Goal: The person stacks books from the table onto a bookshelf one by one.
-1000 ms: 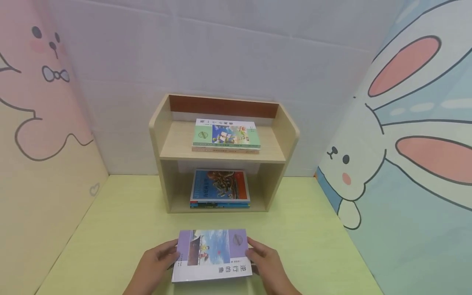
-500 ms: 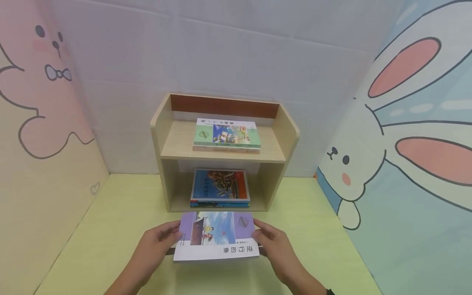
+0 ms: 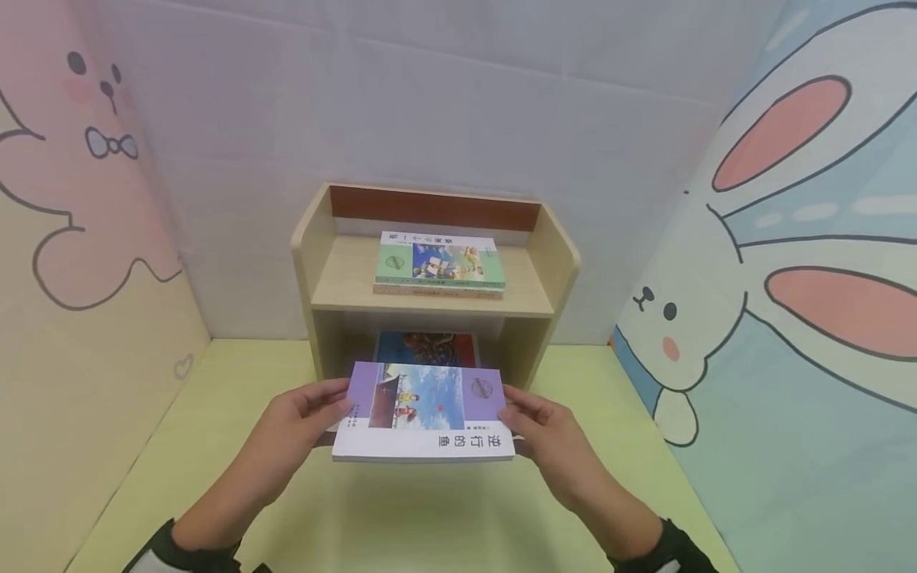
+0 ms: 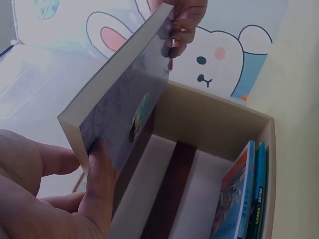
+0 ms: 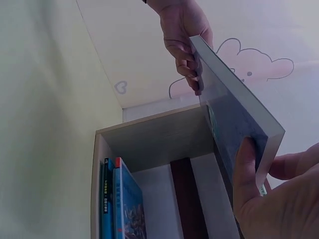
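A purple and white paperback book [image 3: 423, 406] with a picture of a boat and sky is held level in the air, in front of the small wooden shelf. My left hand [image 3: 304, 422] pinches its left short edge, thumb on top and fingers beneath. At the opposite edge my right hand [image 3: 548, 438] grips it the same way. Both wrist views show fingertips pressed to the underside of the book [image 4: 127, 94]. In the right wrist view, the hand [image 5: 279, 189] nearest the camera has its fingers under one corner.
The two-tier wooden shelf [image 3: 430, 308] stands behind the book. On its upper tier lies a stack of books with a green cover [image 3: 440, 261] on top. Blue books [image 5: 119, 199] lie on the lower tier, partly hidden. A pale yellow-green table [image 3: 595, 390] lies below.
Both hands have raised the purple book and carried it forward, toward the shelf. It now covers part of the lower tier and its blue books in the head view.
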The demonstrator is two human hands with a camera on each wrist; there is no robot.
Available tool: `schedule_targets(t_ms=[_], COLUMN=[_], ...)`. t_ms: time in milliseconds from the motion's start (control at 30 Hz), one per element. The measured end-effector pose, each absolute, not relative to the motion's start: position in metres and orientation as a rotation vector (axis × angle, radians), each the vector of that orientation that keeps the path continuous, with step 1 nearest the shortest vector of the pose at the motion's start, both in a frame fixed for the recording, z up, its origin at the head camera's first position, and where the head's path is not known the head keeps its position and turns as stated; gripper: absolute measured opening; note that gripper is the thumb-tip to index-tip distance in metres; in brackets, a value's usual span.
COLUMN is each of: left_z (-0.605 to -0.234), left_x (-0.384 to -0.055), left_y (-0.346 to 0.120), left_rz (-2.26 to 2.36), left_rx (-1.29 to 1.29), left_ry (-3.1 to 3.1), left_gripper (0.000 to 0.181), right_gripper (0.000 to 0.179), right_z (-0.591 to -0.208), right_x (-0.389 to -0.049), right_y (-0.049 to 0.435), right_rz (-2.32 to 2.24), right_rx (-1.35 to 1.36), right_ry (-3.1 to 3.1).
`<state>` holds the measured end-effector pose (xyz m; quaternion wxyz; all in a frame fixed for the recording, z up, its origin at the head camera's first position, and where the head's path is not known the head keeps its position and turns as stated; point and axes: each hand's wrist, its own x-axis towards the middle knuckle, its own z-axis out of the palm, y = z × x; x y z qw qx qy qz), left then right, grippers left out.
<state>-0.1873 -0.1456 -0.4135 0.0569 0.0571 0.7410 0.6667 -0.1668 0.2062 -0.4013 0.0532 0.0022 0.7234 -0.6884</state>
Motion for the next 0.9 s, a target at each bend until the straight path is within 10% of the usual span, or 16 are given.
schedule_targets(t_ms=[900], left_z=[-0.327], left_x=[-0.212], left_y=[-0.149], left_rz=[1.788], left_rx=[0.345], left_ry=[2.362], left_gripper=[0.061], right_gripper=[0.061], right_z=[-0.328], right_x=[-0.187], right_y=[0.228], right_rz=[-1.92], right_rx=[-0.198], right_ry=[2.289])
